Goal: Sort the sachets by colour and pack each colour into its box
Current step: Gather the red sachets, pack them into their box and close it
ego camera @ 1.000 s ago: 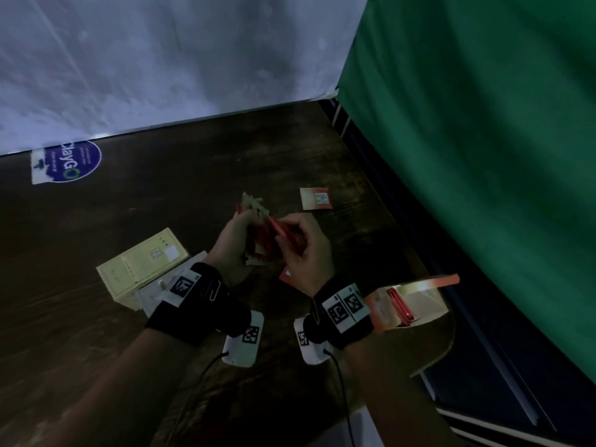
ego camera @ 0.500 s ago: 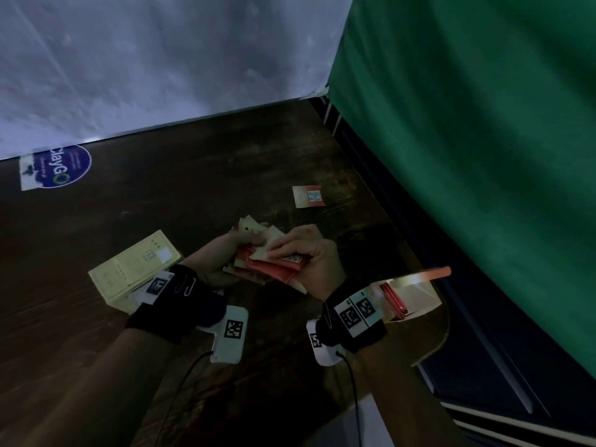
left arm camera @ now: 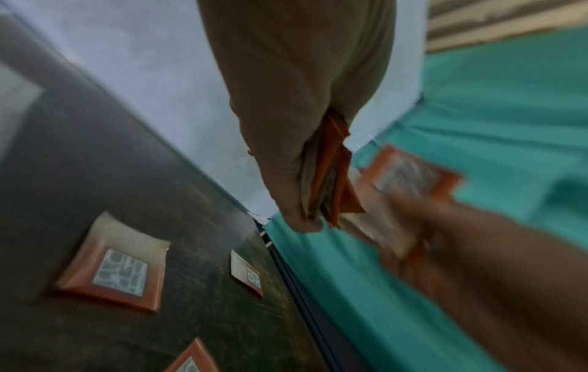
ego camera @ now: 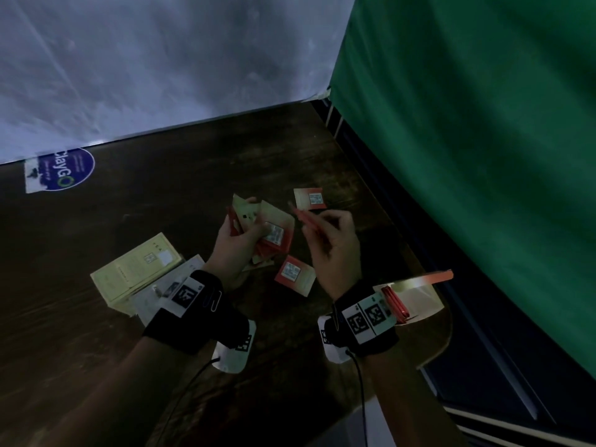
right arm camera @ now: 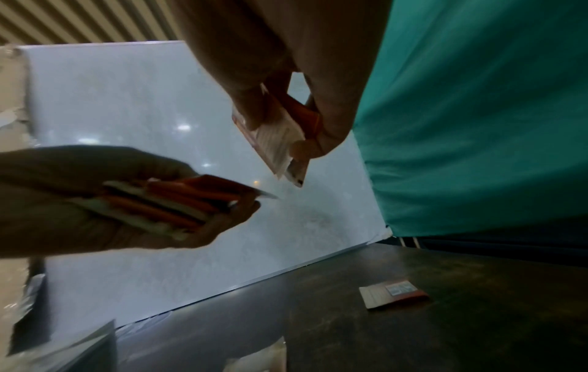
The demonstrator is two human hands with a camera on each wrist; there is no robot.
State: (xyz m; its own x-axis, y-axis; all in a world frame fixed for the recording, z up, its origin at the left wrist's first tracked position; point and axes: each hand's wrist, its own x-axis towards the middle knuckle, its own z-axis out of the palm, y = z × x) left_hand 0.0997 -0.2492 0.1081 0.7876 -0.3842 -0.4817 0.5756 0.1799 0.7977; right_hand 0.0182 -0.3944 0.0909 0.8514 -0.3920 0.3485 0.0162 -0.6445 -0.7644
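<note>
Your left hand (ego camera: 237, 250) held a mixed fan of sachets (ego camera: 267, 230), red and pale yellow together, fingers curled under the stack and thumb across its face, raised above the bench (ego camera: 145, 204). Your right hand (ego camera: 332, 250) pinched a single red sachet (ego camera: 303, 217) between thumb and fingertips, edge-on, its long axis slanting up and away toward the left; in the right wrist view it looked possibly two thick, hard to tell. The open red box (ego camera: 416, 298) sat behind and just right of your right wrist, red sachets already standing inside, so that hand was plainly the nearer one and the sachet likely had to travel back toward you and rightward, turned to slip in on edge. The pale yellow box (ego camera: 135, 269) lay closed at the left, near your left wrist. Two more red sachets lay flat on the bench: one (ego camera: 295, 274) between your hands, one (ego camera: 309, 199) beyond your right fingers
</note>
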